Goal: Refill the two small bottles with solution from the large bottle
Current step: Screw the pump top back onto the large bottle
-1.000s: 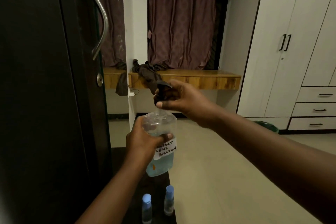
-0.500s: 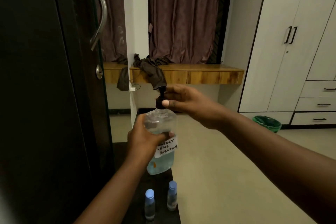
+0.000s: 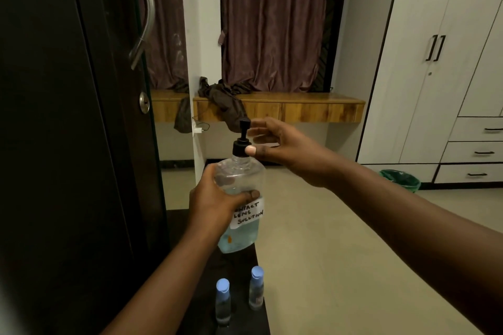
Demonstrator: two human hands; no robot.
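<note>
While the left hand [image 3: 215, 200] wraps its fingers around the clear large bottle [image 3: 239, 207], holding it upright above the dark worktop [image 3: 234, 266] towards its far edge, the right hand [image 3: 283, 148] pinches the black pump collar [image 3: 241, 147]. About half full, the smooth plastic bottle probably feels fairly heavy and slippery; its body suits gripping. Two capped small bottles [image 3: 239, 296] stand nearer

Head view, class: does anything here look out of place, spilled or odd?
Nothing is spilled. The one oddity is a dark cloth hanging untidily over the wooden ledge's edge. The large bottle and both small bottles stand upright.
</note>
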